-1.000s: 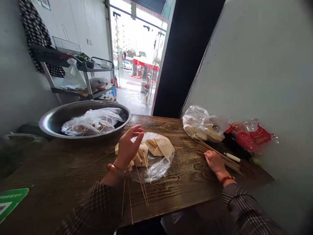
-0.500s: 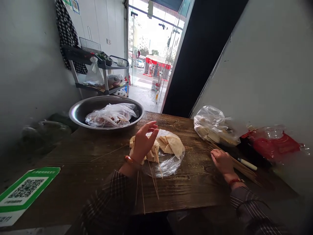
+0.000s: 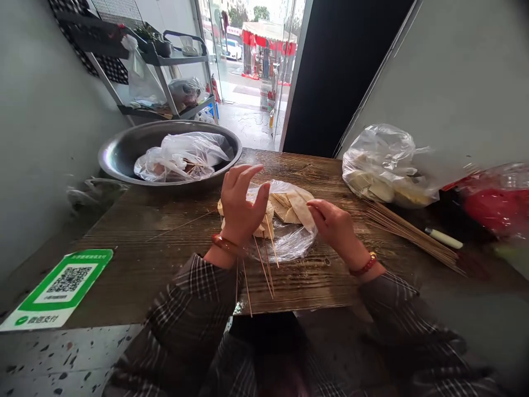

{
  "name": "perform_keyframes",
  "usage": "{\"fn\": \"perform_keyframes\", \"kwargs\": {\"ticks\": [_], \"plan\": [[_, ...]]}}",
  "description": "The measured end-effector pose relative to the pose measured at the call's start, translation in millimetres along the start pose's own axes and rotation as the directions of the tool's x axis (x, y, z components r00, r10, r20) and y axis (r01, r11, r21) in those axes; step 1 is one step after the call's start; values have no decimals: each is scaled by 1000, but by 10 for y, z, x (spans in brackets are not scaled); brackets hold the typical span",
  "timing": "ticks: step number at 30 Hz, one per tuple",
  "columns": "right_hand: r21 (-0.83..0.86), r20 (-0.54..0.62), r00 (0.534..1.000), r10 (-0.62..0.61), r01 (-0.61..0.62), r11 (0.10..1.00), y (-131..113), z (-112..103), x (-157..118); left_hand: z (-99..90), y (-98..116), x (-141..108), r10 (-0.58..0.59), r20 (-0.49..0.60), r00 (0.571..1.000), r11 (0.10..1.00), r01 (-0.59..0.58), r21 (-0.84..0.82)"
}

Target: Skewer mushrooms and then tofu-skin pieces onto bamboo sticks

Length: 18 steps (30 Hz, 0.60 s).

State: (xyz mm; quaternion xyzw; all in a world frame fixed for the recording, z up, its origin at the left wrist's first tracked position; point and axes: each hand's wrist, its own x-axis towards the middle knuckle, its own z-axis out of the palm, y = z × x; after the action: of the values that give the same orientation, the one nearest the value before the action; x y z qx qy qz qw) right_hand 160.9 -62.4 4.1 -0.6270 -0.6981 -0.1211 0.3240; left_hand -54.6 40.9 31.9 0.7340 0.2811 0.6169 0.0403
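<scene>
My left hand (image 3: 242,207) is raised over the pale skewered pieces of food (image 3: 268,220), its fingers and thumb curved and apart with nothing between them. Thin wooden skewers (image 3: 264,270) stick out from these pieces toward the table's front edge. Beside them, flat pale food slices (image 3: 289,205) lie on a clear plastic bag (image 3: 291,245). At the right edge of the slices is my right hand (image 3: 334,229), thumb and fingertips pinched together. Whatever they hold, if anything, is too small to make out. To its right lies a bundle of loose skewers (image 3: 413,234).
A steel basin (image 3: 109,157) holding a plastic bag stands at the back left. Another clear bag of pale slices (image 3: 382,165), a knife handle (image 3: 444,238) and a red bag (image 3: 500,207) are on the right. A green QR card (image 3: 68,281) lies at the left front.
My right hand has left the skewer bundle and moved left to the flat slices. My left hand stays over the skewered pieces, fingers still apart. The view has tipped downward.
</scene>
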Motion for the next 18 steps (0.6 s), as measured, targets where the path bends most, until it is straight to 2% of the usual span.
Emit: {"fn": "perform_keyframes", "kwargs": {"ticks": [2,4,7,10,13,15,18], "plan": [[40,113,993,-18,14,999,-112,116,36,15,89,-31,61,37,997,998,-61,-8],[5,255,967,-7,6,1000,-148,196,92,50,168,-69,115,116,987,992,-108,-63],[-157,370,920,128,-74,985,-70,234,179,120,230,-126,142,271,952,985,-109,-136],[-283,334,897,291,-199,938,111,210,217,179,217,-174,108,464,879,994,-89,-64],[-304,284,891,355,-267,914,275,166,205,227,140,-223,28,623,782,993,-94,73],[-276,284,888,361,-285,918,328,131,195,257,60,-249,-15,673,739,984,-110,143],[-205,323,877,356,-302,931,343,70,205,289,-58,-226,-59,709,703,963,-147,226]]}}
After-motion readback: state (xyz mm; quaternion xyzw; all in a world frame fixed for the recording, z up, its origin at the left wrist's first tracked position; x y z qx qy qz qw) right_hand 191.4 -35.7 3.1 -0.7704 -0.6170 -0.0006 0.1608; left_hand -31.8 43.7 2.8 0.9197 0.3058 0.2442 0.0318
